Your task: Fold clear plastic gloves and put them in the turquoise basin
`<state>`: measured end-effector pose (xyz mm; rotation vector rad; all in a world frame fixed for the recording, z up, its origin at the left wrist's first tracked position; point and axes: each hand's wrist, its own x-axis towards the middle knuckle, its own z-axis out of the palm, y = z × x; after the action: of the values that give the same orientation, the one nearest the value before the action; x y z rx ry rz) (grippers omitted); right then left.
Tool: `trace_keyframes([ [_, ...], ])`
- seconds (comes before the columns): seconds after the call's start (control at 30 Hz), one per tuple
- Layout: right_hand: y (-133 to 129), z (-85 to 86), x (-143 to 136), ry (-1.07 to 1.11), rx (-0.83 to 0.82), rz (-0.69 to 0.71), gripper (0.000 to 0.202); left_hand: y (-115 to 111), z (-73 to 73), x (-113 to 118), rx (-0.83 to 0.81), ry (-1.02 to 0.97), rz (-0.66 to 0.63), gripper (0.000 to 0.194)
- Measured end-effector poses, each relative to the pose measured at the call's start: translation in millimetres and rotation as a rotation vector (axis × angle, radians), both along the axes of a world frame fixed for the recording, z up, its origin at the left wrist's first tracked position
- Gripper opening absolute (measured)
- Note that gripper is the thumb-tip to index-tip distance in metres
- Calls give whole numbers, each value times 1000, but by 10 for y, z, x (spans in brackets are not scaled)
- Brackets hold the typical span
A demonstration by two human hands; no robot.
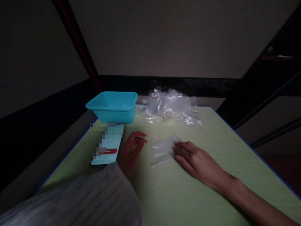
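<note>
A small flat clear plastic bag [162, 149] lies on the pale green table [211, 194]. My right hand [196, 161] lies palm down with its fingertips on the bag's right edge. My left hand [131, 153], in a loose pale sleeve, rests on its side a little left of the bag, fingers curled and empty. It sits just right of a phone [108, 144] with a lit screen.
A turquoise plastic tub [113, 107] stands at the table's far left, just behind the phone. A heap of crumpled clear plastic bags [171, 106] lies at the far middle. Blue-edged table borders run left and right; the room is dim.
</note>
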<state>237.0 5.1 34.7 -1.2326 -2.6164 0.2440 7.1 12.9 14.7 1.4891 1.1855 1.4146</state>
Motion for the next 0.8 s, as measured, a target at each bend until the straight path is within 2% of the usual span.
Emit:
trace_keyframes([
  [0.3,157,-72,123,66,12,33,32,-3,-22,38,-27,-14,-13,15],
  [0.53,150,-21,119,13,128,-92,33,-6,5,46,-34,7,-43,13],
  [0.67,120,-31,88,-48,120,-56,30,-2,-7,47,-20,21,-55,11],
  [0.8,144,-69,112,-19,109,-4,28,-3,-22,46,-18,20,-62,12],
])
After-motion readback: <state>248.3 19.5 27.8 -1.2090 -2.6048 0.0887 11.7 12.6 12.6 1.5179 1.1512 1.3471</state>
